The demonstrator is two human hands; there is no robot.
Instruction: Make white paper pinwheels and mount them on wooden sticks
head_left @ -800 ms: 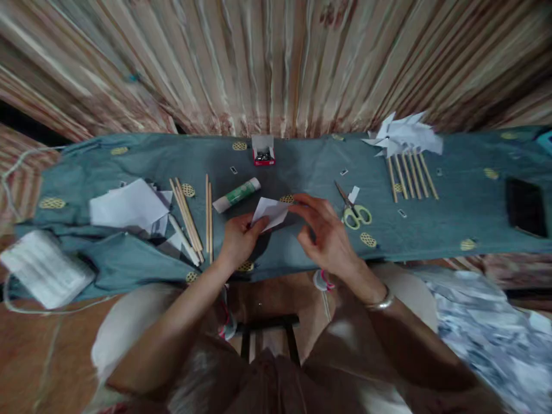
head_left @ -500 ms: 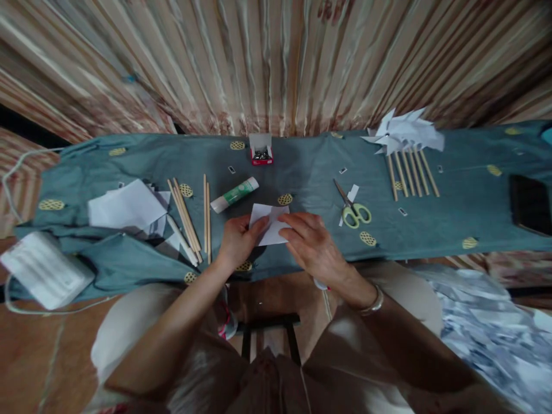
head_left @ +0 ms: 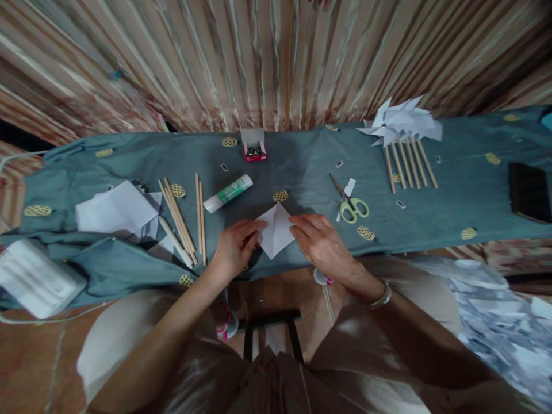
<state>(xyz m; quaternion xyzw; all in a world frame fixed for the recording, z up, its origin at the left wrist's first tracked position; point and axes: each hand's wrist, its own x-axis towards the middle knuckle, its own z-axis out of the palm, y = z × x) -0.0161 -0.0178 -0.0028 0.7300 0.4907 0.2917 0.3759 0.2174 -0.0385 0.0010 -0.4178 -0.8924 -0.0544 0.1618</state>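
Between my hands is a small square of white paper (head_left: pixel 276 231), turned so one corner points away from me, with a crease running through its middle. My left hand (head_left: pixel 235 244) pinches its left corner between thumb and fingers. At the opposite corner, my right hand (head_left: pixel 321 241) grips the edge with bent fingers; its thumb is mostly hidden. A glue stick (head_left: pixel 228 193) with a green and white label lies just beyond my left hand. Green-handled scissors (head_left: pixel 349 202) rest beyond my right hand, over a thin white paper strip (head_left: pixel 350 186).
Wooden sticks (head_left: pixel 177 218), a white pen (head_left: pixel 175 241) and stacked white paper (head_left: pixel 116 210) lie left. An open red box (head_left: pixel 255 150) of small metal pieces stands at the back. Right are paper pinwheels (head_left: pixel 405 123) on sticks and a black phone (head_left: pixel 529 192). A white box (head_left: pixel 41 279) sits at the left edge.
The paper has turned from lying square-on to a diamond position, and its middle crease now shows. Both hands have shifted to its side corners. The view has moved slightly.
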